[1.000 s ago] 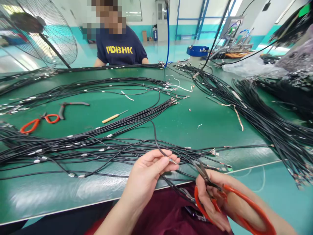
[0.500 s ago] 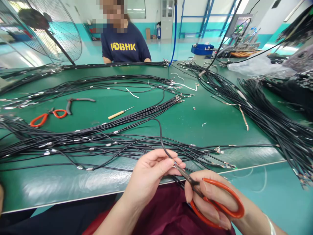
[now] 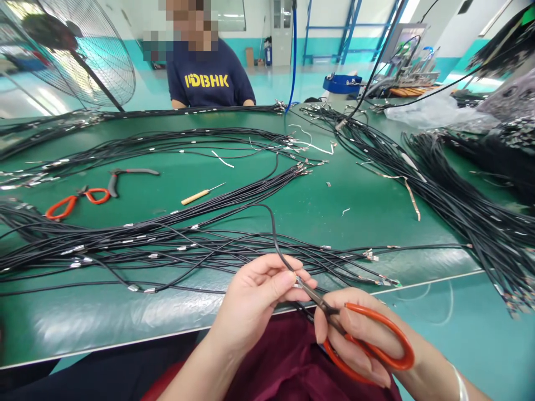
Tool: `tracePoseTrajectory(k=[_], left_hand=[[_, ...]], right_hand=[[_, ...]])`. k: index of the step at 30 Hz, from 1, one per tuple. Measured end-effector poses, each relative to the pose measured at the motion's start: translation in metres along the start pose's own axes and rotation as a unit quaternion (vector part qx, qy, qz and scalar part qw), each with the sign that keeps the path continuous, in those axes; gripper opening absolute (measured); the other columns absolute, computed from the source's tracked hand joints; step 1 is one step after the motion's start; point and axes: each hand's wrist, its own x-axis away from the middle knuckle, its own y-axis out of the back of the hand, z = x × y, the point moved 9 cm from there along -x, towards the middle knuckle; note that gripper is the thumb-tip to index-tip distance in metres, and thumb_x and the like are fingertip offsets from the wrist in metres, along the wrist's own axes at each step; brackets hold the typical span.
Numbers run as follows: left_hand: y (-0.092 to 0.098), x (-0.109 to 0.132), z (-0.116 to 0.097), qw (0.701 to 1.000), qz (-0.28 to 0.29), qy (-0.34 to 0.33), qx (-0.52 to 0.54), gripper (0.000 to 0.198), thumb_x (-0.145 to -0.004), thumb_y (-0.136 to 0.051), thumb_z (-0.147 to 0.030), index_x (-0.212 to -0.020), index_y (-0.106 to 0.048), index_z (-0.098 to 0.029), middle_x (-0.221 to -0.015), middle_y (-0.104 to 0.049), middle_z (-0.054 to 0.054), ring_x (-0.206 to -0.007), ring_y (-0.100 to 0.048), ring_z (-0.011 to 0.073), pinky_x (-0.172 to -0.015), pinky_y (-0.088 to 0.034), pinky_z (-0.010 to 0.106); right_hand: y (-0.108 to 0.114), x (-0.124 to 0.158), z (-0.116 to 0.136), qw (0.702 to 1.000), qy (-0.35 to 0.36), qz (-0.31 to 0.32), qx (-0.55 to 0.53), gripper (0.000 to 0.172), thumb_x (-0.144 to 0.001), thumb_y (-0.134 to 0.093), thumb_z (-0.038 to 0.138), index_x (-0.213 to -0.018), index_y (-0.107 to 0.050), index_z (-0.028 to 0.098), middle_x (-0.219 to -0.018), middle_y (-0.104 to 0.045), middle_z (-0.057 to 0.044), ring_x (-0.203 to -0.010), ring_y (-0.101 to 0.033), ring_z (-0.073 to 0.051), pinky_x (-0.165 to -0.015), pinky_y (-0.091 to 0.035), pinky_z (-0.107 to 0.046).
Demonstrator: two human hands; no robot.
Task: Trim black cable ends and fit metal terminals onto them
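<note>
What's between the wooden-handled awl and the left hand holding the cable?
Bunches of black cables lie between the awl and the left hand, in the head view.

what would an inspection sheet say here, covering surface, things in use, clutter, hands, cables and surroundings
Surface: green table, glossy, glare near its front edge.
Things in use: black cable and orange-handled scissors, both held.
Clutter: wooden-handled pick, orange-looped tool, grey-handled pliers, white strip.
Hands: left hand pinches the cable near its end; right hand grips the scissors, blades at that end; whether they touch it, cannot tell.
Cables: black bundles across the table; some at right reach past its front edge.
Surroundings: fan, person opposite, blue tub.
</note>
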Motion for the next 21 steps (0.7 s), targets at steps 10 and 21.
tracePoseTrajectory(k=[10,21], left_hand=[[0.001,0.0006,0.0028,1.0,0.0,0.005,-0.004,0.008,-0.079,-0.066,-0.012,-0.085,-0.071,-0.015,-0.078,-0.073,0.005,-0.077,-0.07,0.0173,-0.069,-0.058,0.024],[0.0008,0.0,0.0034,0.999,-0.01,0.006,-0.029,0.007,-0.078,-0.068,-0.013,-0.084,-0.071,-0.015,-0.078,-0.074,0.007,-0.077,-0.07,0.017,-0.068,-0.057,0.022]], right_hand=[[0.0045,0.0007,-0.0053,1.0,0.007,-0.019,-0.021,0.035,-0.09,-0.054,0.045,-0.094,-0.06,0.01,-0.051,-0.045,0.004,-0.037,-0.034,-0.004,-0.038,-0.028,-0.016],[0.0055,0.002,-0.0029,0.999,0.023,-0.016,-0.016,0.03,-0.093,-0.052,0.04,-0.093,-0.06,0.011,-0.051,-0.047,0.004,-0.036,-0.033,-0.003,-0.038,-0.027,-0.016]])
